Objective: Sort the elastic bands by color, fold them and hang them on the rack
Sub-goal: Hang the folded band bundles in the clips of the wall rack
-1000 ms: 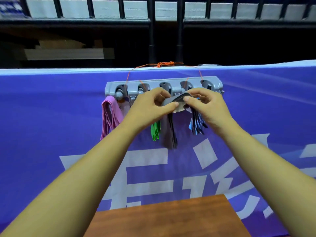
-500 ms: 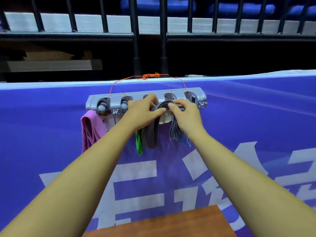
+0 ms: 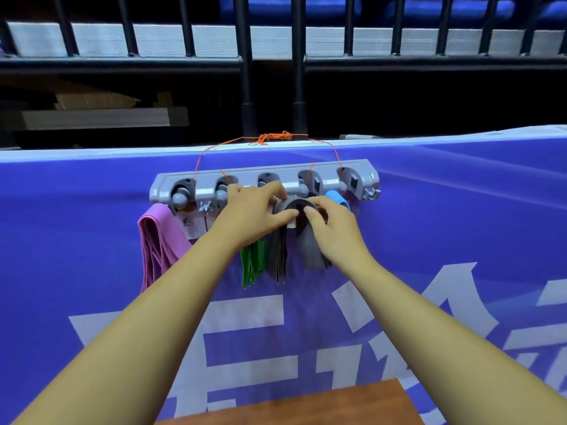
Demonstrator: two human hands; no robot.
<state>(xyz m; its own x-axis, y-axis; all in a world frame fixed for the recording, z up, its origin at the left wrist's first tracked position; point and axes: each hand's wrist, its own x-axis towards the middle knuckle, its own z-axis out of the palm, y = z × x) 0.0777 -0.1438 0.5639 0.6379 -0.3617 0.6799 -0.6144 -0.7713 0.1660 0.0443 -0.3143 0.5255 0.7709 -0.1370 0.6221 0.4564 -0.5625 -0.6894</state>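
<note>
Just under the middle of the grey plastic wall rack [image 3: 264, 182], hung by an orange string [image 3: 270, 138] against a purple-blue banner [image 3: 92, 240], the left hand [image 3: 251, 216] and right hand [image 3: 334, 228] meet. Each pinches the looped top of a folded dark grey elastic band [image 3: 310, 246] between thumb and curled fingers. Its tail hangs beside the dark grey bands [image 3: 277, 259] already hooked, with green bands [image 3: 251, 265] further left, pink bands [image 3: 156, 240] at the far left end, and a light blue band [image 3: 336, 199] behind the right hand.

Bands [image 3: 277, 256] hang under the rack [image 3: 264, 179], behind the table [image 3: 306, 406].
</note>
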